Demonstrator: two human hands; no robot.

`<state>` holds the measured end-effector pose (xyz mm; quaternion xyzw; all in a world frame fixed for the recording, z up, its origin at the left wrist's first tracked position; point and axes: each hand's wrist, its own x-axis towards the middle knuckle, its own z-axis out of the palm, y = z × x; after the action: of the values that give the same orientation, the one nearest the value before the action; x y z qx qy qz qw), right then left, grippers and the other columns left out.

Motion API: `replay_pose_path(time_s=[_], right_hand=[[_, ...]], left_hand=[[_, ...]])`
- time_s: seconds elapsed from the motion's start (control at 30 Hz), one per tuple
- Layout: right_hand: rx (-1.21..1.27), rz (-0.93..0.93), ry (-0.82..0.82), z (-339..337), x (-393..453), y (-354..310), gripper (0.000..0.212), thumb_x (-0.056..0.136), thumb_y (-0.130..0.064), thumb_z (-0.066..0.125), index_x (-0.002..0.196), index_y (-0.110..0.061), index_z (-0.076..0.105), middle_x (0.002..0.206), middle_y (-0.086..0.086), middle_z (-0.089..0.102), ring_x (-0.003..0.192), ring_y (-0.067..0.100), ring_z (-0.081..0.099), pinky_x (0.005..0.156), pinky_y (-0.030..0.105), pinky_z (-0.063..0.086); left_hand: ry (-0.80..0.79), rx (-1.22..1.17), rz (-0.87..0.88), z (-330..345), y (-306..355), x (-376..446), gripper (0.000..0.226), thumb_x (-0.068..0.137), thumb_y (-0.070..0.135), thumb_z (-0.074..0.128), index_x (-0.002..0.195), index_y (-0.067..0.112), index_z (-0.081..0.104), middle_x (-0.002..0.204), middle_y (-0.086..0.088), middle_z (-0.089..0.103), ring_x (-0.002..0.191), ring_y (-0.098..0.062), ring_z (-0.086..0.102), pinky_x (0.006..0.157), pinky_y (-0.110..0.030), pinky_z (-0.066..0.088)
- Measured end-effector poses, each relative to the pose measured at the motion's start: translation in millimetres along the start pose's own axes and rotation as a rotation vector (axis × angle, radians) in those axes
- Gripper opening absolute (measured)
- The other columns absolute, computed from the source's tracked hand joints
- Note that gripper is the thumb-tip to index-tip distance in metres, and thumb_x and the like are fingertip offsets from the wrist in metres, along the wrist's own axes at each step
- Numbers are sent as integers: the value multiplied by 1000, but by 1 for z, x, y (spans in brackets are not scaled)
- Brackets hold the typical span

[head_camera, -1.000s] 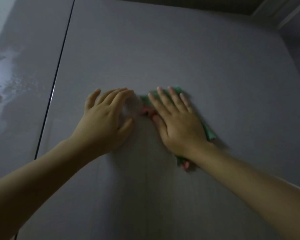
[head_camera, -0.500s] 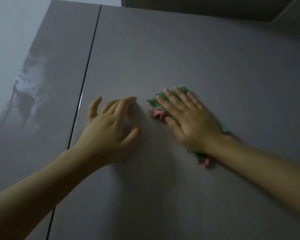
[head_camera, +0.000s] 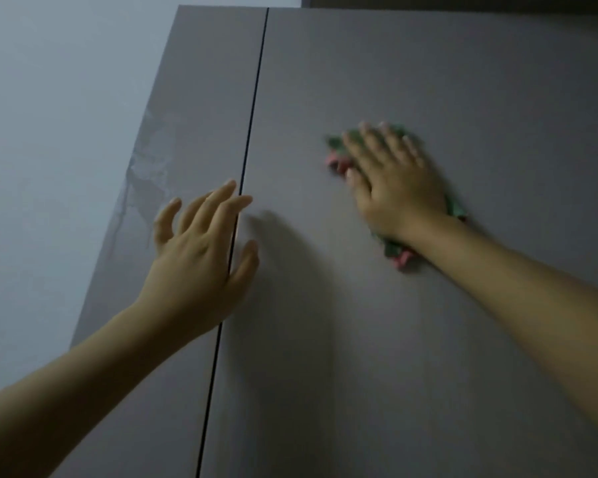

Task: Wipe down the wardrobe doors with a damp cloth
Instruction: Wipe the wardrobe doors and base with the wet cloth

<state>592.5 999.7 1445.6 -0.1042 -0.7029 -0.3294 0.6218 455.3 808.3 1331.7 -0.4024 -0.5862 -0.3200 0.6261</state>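
Two grey wardrobe doors fill the view, a wide right door (head_camera: 428, 339) and a narrow left door (head_camera: 194, 115), split by a dark vertical gap (head_camera: 252, 112). A green and pink cloth (head_camera: 335, 146) lies flat against the right door. My right hand (head_camera: 390, 181) presses on it with straight fingers, covering most of it. My left hand (head_camera: 201, 257) hovers with spread fingers over the gap, holding nothing; whether it touches the door is unclear.
A pale wall (head_camera: 49, 132) lies left of the wardrobe. Wet streaks (head_camera: 145, 167) shine on the left door. A dark strip (head_camera: 463, 0) runs above the wardrobe top.
My right hand slid the cloth rightward and up on the right door. My left hand moved away from it to the door gap. The view shifted so the wall appears at left.
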Motion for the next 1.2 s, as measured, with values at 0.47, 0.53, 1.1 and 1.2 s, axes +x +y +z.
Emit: replay_pose_path(time_s=[0.47, 0.53, 1.1, 1.2], right_hand=[[31, 163, -36, 14, 29, -95, 56, 100, -43, 15, 152, -24, 6, 160, 2, 2, 147, 24, -3, 117, 39, -7], [52, 56, -51, 15, 17, -120, 57, 100, -43, 14, 152, -24, 5, 160, 2, 1, 147, 23, -4, 117, 39, -9], [87, -361, -94, 27, 14, -219, 58, 97, -46, 10, 152, -29, 4, 160, -6, 0, 147, 16, -4, 118, 35, -8], [35, -234, -97, 33, 61, -211, 54, 101, -44, 15, 152, -30, 3, 160, -5, -1, 147, 17, -4, 117, 35, -7]], left_hand=[[-88, 79, 54, -2, -50, -51, 54, 94, 44, 30, 136, 15, 44, 150, -13, 34, 138, -27, 27, 114, -46, 12], [-58, 70, 76, -4, -56, -52, 53, 94, 43, 31, 136, 13, 46, 151, -14, 33, 139, -28, 27, 113, -47, 14], [63, -168, -252, -5, -121, -102, 60, 91, 54, 25, 145, 28, 25, 157, -5, 16, 141, -15, 12, 110, -34, 7], [62, -199, -303, -2, -121, -105, 61, 90, 54, 24, 145, 27, 25, 153, -5, 24, 138, -13, 15, 109, -28, 7]])
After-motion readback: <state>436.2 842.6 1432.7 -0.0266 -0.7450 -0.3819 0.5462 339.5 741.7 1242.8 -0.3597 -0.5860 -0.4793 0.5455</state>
